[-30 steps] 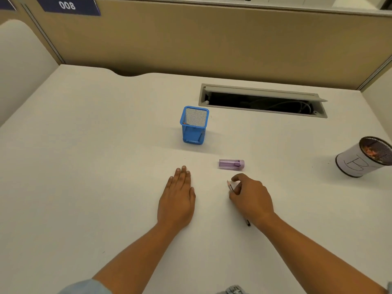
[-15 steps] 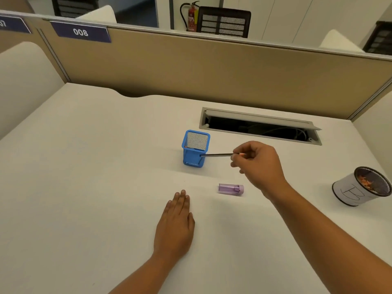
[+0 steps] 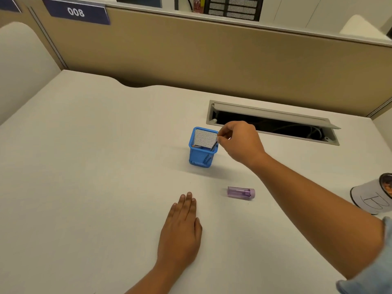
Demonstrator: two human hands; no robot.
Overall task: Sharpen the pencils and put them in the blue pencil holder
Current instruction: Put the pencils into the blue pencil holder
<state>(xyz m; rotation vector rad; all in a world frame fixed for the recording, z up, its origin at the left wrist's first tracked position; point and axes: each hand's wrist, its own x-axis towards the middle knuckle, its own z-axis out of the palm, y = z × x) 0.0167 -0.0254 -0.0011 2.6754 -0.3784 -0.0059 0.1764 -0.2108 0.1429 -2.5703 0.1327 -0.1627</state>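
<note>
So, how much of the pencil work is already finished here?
Done: pencils already stand inside the blue mesh pencil holder. In hand: the right hand lowers one pencil at its rim. Left: releasing it; no loose pencils show on the white desk. The left hand rests flat.

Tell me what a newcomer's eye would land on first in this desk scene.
The blue pencil holder stands mid-desk, and the right hand reaches over its right rim, fingers pinched as a pencil goes in. Nearer the person, a purple sharpener lies on its side, and the left hand rests flat on the desk. A white cup sits at the right edge.
</note>
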